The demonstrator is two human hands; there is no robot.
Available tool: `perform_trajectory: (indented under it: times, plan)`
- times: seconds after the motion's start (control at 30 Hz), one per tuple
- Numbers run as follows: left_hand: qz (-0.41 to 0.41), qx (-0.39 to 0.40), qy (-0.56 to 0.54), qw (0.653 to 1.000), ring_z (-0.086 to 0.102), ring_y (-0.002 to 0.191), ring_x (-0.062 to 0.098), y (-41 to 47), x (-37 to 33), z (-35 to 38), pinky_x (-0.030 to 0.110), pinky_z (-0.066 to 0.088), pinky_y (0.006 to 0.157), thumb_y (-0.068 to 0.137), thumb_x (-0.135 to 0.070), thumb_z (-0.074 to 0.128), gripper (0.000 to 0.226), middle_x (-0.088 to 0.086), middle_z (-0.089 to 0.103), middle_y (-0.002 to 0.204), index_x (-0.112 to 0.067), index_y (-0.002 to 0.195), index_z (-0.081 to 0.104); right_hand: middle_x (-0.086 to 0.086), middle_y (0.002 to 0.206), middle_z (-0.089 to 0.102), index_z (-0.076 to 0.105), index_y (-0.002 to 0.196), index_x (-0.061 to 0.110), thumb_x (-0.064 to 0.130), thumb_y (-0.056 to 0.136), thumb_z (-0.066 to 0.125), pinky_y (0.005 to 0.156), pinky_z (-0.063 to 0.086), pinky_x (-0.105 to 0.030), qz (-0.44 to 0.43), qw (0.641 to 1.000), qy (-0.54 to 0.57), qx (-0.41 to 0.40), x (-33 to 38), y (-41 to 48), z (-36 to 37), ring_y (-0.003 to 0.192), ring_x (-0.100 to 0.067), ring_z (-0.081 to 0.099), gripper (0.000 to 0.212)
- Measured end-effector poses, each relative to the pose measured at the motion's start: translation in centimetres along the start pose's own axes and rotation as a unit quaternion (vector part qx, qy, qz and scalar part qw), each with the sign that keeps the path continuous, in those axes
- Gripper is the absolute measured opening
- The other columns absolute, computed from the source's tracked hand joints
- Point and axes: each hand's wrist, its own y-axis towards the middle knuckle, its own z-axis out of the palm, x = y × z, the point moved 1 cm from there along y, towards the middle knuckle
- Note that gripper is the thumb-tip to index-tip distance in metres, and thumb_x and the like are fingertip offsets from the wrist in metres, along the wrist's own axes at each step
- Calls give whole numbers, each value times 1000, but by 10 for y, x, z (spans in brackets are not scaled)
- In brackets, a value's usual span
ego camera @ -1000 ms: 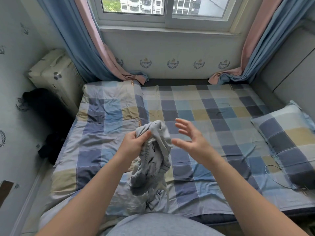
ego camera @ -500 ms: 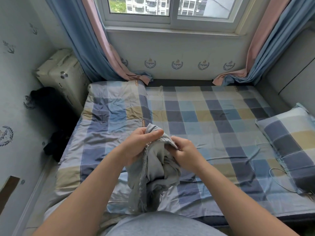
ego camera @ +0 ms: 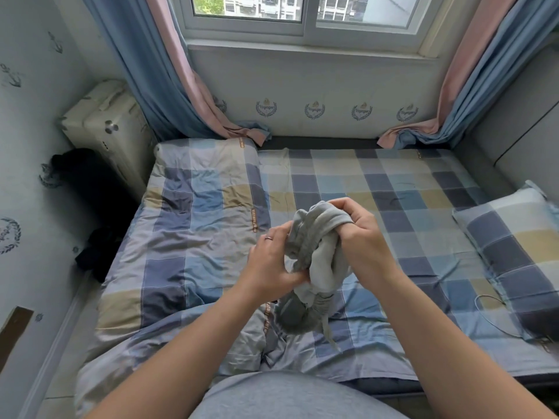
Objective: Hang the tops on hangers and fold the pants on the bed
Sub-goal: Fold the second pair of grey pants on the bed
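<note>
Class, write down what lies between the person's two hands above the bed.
In the head view, a bunched grey garment lies there, gripped by the left hand and the right hand.

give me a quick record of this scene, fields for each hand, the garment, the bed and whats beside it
left hand: grips the lower side of the grey garment
right hand: grips the bunched top of it
grey garment: crumpled, unfolded, lower end hanging toward the bed
bed: checked sheet; quilt on its left part, pillow at right
beside bed: cream suitcase by the left wall
</note>
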Motion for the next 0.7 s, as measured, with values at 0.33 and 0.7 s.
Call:
perform_trajectory:
  times: [0.33, 0.7]
  plan:
    - [-134, 41, -16, 990, 61, 85, 29, 6, 14, 38, 38, 47, 67, 92, -15, 60, 16, 5, 67, 93, -17, 108, 56, -9, 82, 70, 63, 100, 7, -8, 99, 29, 67, 58, -29, 3, 988, 145, -54, 27, -2, -34, 75, -20, 66, 38]
    - [-125, -64, -106, 984, 56, 78, 29, 19, -1, -6, 46, 43, 71, 96, -6, 47, 12, 10, 62, 83, -5, 91, 58, -18, 114, 64, 58, 100, 20, 12, 97, 54, 73, 47, -36, 235, 946, -98, -198, -97, 10, -95, 91, -28, 58, 9]
